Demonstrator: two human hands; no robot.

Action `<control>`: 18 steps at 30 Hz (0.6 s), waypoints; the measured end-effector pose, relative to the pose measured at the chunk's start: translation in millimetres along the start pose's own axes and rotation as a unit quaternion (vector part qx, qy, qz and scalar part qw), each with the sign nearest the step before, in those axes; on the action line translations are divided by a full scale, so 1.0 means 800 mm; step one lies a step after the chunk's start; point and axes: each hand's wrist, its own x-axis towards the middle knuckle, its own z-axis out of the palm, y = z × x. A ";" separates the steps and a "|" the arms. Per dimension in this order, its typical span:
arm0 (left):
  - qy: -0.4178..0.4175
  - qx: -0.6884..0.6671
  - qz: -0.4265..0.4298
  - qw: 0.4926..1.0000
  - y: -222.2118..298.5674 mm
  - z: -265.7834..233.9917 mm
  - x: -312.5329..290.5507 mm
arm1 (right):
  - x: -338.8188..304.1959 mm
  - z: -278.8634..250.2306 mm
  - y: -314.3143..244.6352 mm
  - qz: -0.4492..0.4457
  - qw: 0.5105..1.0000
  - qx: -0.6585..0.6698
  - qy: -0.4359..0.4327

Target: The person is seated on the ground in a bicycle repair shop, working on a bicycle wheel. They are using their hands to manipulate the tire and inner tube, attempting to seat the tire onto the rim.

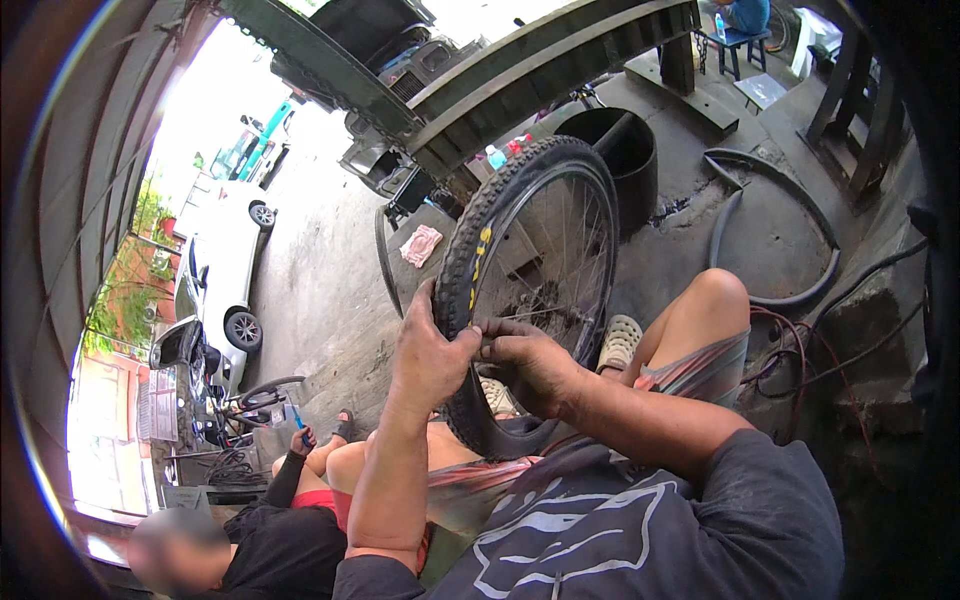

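Head view: the tyre point(467, 232) stands near, in the middle. The left hand point(428, 348) clasps it with wrapped fingers; the right hand point(532, 366) curls its fingers at its side, pinching what, one cannot tell. Seemingly its edge is being worked; next needs steady thumbs.

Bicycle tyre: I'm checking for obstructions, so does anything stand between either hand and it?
Nothing visible does. The left hand lies against the tyre, and the right hand reaches it beside the left thumb. The black drum stands beyond, not between. Anything inside the fingers is hidden.
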 end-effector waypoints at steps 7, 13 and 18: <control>0.008 -0.010 -0.015 1.000 0.003 0.004 -0.007 | 0.006 0.006 -0.003 0.074 0.995 -0.058 -0.018; -0.010 0.155 -0.044 0.987 0.040 -0.009 0.011 | 0.024 -0.016 -0.014 0.096 0.964 -0.238 -0.072; -0.033 0.164 -0.066 0.984 0.038 -0.008 0.010 | 0.023 -0.025 -0.010 0.153 0.984 -0.054 -0.072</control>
